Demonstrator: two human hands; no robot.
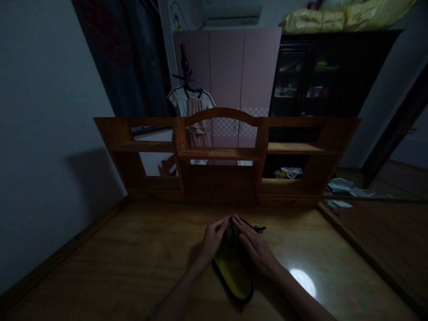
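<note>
Lying on the wooden surface [140,249], near the middle: a dark-edged shoe [233,265] with a yellow-green insole [236,281], rounded open end toward the camera. Left hand [214,238] and right hand [256,247] both at the dark upper [230,234], one on either side, fingertips nearly meeting over the top. Left fingers bunched close together; right fingers laid along the upper, slightly spread; too dark to tell whether really gripping. Just beyond the right fingers, a thin dark strap [258,228]. Farther back, a wooden shelf unit [220,154].
</note>
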